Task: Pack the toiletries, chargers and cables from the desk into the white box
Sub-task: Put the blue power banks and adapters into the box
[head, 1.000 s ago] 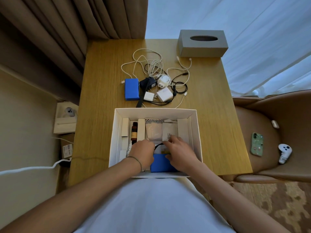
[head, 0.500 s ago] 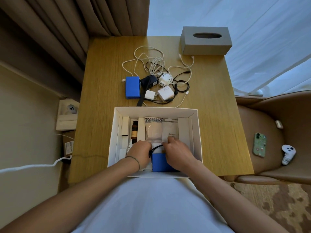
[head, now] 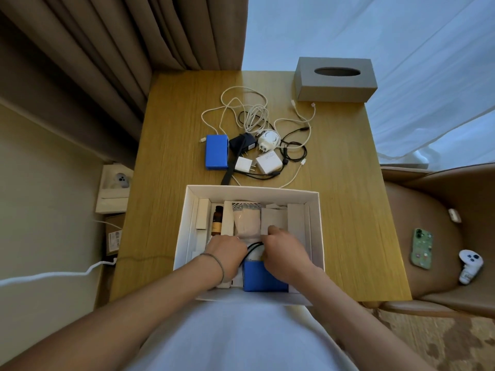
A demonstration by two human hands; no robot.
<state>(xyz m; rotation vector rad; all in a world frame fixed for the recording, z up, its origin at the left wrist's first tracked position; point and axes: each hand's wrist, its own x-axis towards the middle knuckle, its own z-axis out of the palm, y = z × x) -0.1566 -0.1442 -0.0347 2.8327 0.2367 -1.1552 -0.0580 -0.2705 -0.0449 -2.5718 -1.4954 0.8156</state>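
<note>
The white box stands open at the near edge of the wooden desk. Inside it lie white cartons, a brown bottle, pale sachets and a blue power bank. My left hand and my right hand are both down in the box, fingers closed around a black cable above the blue power bank. Behind the box sit a second blue power bank, a black adapter, white chargers and tangled white cables.
A grey tissue box stands at the desk's far right corner. A brown chair on the right carries a green phone and a white controller. Curtains hang on the left; a white cord runs along the floor.
Both hands have shifted slightly deeper into the box, pressing the black cable down over the blue power bank. The items on the desk have not moved.
</note>
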